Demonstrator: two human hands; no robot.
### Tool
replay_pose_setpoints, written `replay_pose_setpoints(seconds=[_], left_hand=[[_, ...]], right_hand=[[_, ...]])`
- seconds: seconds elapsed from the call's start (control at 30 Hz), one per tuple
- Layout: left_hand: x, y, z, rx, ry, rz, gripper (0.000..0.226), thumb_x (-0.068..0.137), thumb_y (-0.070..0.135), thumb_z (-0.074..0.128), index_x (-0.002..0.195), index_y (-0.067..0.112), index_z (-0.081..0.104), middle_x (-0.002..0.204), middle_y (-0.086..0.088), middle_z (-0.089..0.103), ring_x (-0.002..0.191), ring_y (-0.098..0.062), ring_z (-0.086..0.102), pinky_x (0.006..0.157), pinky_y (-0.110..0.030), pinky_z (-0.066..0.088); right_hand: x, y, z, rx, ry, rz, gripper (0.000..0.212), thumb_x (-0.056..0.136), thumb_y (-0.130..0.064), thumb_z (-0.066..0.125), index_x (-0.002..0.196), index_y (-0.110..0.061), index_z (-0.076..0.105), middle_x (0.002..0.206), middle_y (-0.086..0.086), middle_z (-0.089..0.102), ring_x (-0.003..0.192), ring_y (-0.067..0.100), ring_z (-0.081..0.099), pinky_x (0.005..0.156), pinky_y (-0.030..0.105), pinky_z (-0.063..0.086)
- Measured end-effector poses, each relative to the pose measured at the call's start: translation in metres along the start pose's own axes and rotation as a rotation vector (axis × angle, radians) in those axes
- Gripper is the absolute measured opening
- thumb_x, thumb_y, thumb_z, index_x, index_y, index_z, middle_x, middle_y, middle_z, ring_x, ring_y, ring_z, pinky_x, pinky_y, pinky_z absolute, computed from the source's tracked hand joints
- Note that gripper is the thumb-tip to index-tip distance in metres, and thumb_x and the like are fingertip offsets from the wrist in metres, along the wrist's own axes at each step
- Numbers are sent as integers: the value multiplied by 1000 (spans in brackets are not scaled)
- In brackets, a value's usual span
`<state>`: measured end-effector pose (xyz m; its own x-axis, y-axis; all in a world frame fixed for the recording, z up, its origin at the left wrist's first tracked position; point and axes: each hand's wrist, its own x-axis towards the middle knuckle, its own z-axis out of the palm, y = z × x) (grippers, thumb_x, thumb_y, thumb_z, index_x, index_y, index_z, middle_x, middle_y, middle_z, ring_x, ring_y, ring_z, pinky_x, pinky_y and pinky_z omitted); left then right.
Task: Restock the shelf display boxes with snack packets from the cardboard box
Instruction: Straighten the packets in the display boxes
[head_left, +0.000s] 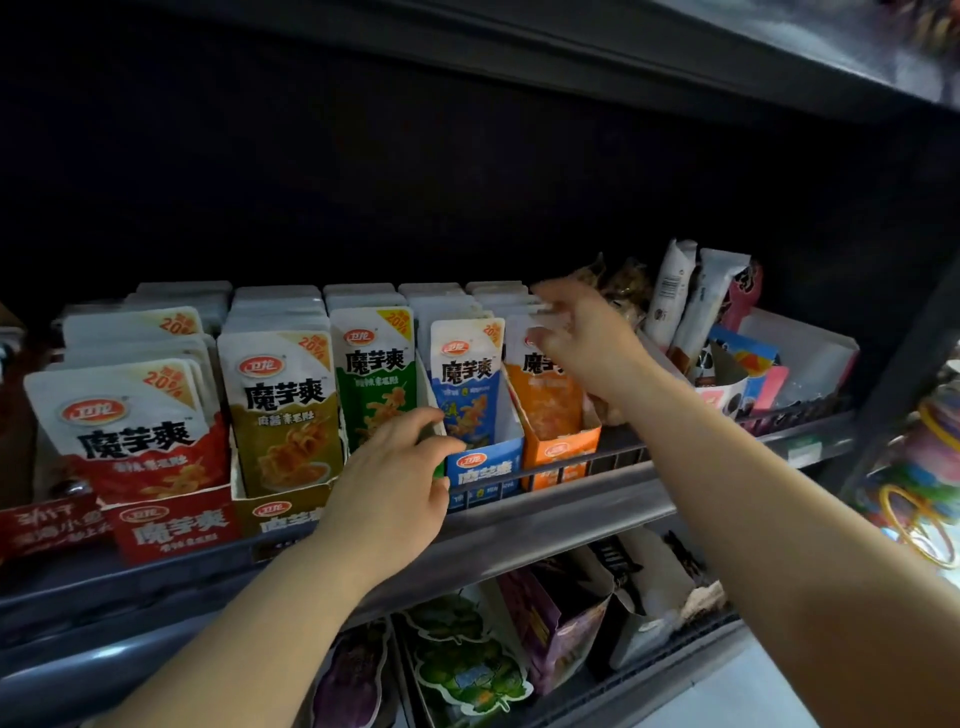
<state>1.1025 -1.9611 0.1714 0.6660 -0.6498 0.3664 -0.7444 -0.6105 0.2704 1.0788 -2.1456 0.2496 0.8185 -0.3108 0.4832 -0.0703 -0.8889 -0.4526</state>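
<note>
Five display boxes (171, 525) are lining the shelf (571, 512) front edge, snack packets (280, 410) standing upright, faces outward. Left hand (395, 483) fingers are spreading wide; right hand (587, 348) fingers are blurring, so I cannot tell.

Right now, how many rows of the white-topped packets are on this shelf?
5, left to right: red row, olive row, green row behind the left hand, blue row, orange row by the right hand. More may be hidden past the left edge.
</note>
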Motion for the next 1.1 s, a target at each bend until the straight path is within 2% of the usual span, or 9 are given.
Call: replay_pose_setpoints(seconds=[0.07,0.13,0.27,0.4,0.53,0.7,0.8,0.9,1.1], left_hand=[[3,6,4,98,134,96,43,72,12,71,113,18,62,125,-3,53,120,-26,50,102,-39,34],[9,19,4,180,185,201,47,63,13,78,108,17,65,116,-5,62,112,-26,58,99,-43,30],[30,42,9,121,-15,220,54,95,27,37,145,28,14,152,5,15,140,-15,12,114,-30,1],[40,38,20,149,-85,214,48,96,19,34,142,30,23,152,7,10,135,-19,24,111,-32,16],[39,34,20,63,-56,212,49,92,9,36,136,30,36,149,10,16,126,-16,36,100,-28,32],[38,31,19,31,-89,202,51,92,9,37,137,33,33,150,10,10,125,-17,38,97,-27,35],[38,29,20,26,-96,182,52,92,11,38,138,35,32,151,9,8,125,-17,39,96,-26,36],[37,29,20,29,-99,181,53,92,13,38,139,36,30,151,9,8,125,-16,40,95,-26,36],[38,29,18,14,-122,175,54,91,14,40,139,37,29,151,10,9,125,-17,40,96,-29,38]], right_hand=[[-4,12,-14,-15,-110,38,32,90,-9,49,122,-9,53,120,10,60,106,18,57,84,20,40],[-8,18,-22,20,-315,71,26,90,-2,48,113,-3,58,110,16,65,95,18,61,86,25,46],[-10,16,-14,-221,-680,52,21,91,-11,50,108,-17,62,98,-4,58,91,9,52,78,21,44],[-3,16,10,-534,-795,-11,26,95,-10,41,114,-12,59,103,2,56,83,14,48,70,22,37],[1,10,29,-651,-763,-27,24,95,-9,40,112,-2,57,75,3,47,65,14,44,57,21,35],[5,9,32,-613,-721,16,29,96,-12,40,121,-4,53,118,13,57,90,21,50,76,27,39],[9,13,36,-603,-682,9,29,95,-9,41,121,-3,53,118,14,58,85,18,46,56,18,33],[9,14,35,-563,-657,25,29,94,-8,41,119,-3,55,117,14,58,85,18,47,54,16,30],[-1,20,14,-273,-505,-18,26,89,-2,42,98,-10,66,112,11,62,102,24,57,88,29,47]])
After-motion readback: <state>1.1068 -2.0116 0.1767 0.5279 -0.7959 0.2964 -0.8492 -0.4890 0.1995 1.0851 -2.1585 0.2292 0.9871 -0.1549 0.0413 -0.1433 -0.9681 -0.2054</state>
